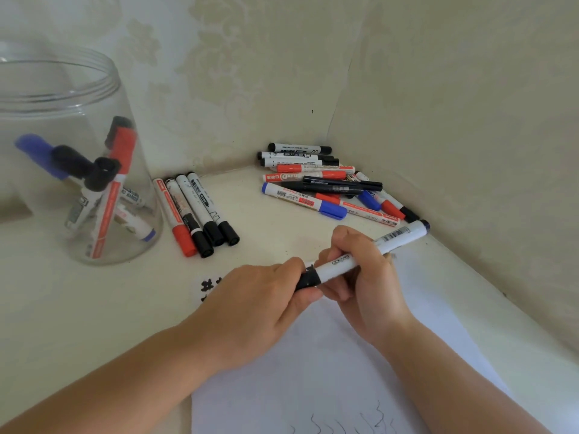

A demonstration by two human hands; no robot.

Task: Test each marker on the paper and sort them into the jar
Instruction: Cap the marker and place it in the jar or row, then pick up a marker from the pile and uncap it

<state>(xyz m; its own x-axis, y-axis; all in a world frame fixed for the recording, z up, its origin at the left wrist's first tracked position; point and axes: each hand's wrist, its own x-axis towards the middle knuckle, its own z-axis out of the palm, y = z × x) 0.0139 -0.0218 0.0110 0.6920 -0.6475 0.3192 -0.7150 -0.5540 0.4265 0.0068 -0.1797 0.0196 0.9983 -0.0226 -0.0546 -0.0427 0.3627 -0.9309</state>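
Both my hands grip one white marker [360,257] above the paper [329,371]; my left hand [263,305] pinches its black cap [308,279], my right hand [360,277] curls round its barrel.

Detail: the marker lies slanted, cap end toward me and to the left, its far end pointing toward the table's right edge; the paper lies at the near edge of the table [275,220], with thin wavy pen strokes near its lower margin; a clear jar [62,98] stands at the left edge, several markers leaning inside; four capped markers [197,214] lie side by side just right of the jar; a loose pile of markers [329,183] fills the far right corner by the wall.
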